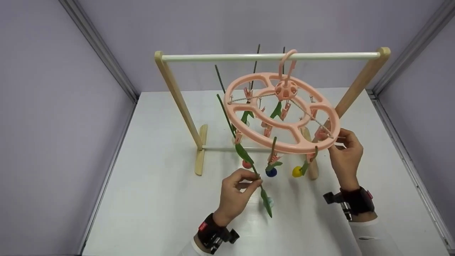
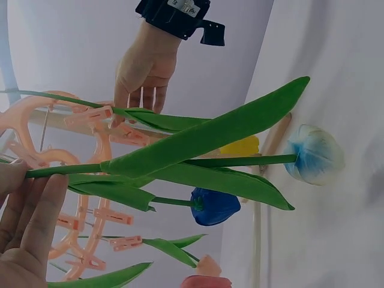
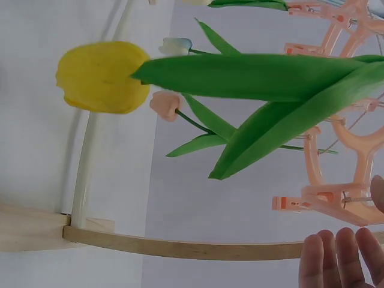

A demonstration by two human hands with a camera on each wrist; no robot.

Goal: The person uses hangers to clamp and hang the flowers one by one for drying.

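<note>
A pink round clip hanger (image 1: 284, 117) hangs from the white bar (image 1: 270, 56) of a wooden rack. Artificial tulips hang head down from its clips: a red one (image 1: 246, 164), a blue one (image 1: 271, 172), a yellow one (image 1: 296, 172). My left hand (image 1: 256, 179) pinches the green stem of a pale blue tulip (image 1: 271, 202), whose stem slants up past the hanger's left rim. In the left wrist view my left fingers (image 2: 36, 204) hold that stem and the pale blue tulip (image 2: 315, 153) points right. My right hand (image 1: 341, 142) grips the hanger's right rim beside a clip (image 3: 318, 201).
The rack's wooden feet (image 1: 201, 149) stand on the white table (image 1: 160, 199). Grey walls close the left, back and right sides. Bare stems (image 1: 255, 65) stick up behind the hanger. The yellow tulip (image 3: 102, 77) fills the right wrist view, above a wooden foot (image 3: 180, 246).
</note>
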